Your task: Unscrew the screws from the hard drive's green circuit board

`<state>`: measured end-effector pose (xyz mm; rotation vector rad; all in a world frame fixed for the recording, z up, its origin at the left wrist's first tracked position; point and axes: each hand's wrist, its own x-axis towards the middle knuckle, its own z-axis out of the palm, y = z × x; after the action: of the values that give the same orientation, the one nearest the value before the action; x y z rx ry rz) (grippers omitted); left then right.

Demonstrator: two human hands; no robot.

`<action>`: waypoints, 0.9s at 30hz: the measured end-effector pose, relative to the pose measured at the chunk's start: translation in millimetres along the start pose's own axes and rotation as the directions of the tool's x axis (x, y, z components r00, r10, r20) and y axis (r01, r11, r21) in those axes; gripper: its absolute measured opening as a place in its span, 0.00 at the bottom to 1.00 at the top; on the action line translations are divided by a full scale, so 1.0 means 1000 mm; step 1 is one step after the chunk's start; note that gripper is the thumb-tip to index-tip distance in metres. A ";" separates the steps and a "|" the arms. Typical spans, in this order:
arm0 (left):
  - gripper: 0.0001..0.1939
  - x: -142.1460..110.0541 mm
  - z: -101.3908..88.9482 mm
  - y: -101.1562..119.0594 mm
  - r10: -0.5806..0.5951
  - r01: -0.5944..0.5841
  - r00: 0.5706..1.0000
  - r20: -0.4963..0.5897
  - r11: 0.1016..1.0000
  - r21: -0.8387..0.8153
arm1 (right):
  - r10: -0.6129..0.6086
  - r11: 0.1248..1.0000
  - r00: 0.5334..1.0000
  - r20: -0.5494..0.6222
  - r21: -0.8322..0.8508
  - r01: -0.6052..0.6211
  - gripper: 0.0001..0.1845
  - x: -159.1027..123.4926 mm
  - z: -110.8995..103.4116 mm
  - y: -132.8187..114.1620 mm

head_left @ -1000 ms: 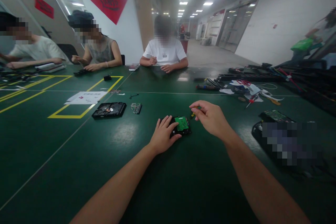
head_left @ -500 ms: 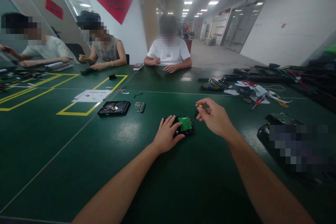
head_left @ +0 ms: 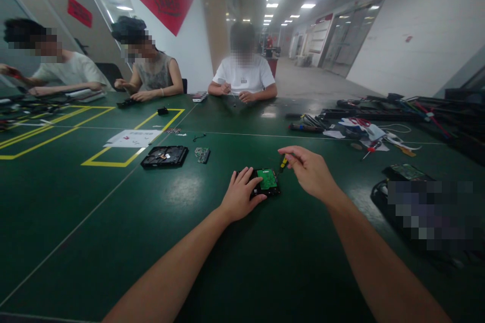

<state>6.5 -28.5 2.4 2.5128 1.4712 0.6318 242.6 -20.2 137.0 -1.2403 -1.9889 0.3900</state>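
A black hard drive (head_left: 270, 192) with a green circuit board (head_left: 267, 178) on its upper face lies flat on the table. Across its left part is my left hand (head_left: 242, 194), fingers over the far side and thumb along the near edge, gripping it. My right hand (head_left: 308, 169) is closed on a small screwdriver (head_left: 284, 163) with a yellow and black handle. The screwdriver slants down toward the right edge of the drive; its tip is too small to make out.
Left of the drive lie a loose circuit board (head_left: 202, 155) and a black casing (head_left: 164, 156). White paper (head_left: 133, 138) sits farther back. Tools and cables (head_left: 308, 123) lie at the right, near a red-handled screwdriver (head_left: 369, 150). Co-workers sit across the green table (head_left: 113, 227).
My right hand has tilted and shifted slightly left, showing more of the screwdriver's handle. The left hand and the hard drive stay in place.
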 end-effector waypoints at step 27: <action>0.30 0.000 -0.002 0.002 -0.006 0.006 1.000 0.005 1.000 -0.006 | 0.174 0.974 0.985 0.016 0.145 -0.174 0.15 -0.001 0.007 0.003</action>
<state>6.8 -29.6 5.0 2.5025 1.4722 0.6283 239.1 -18.9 130.2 -1.3245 -1.8251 0.6132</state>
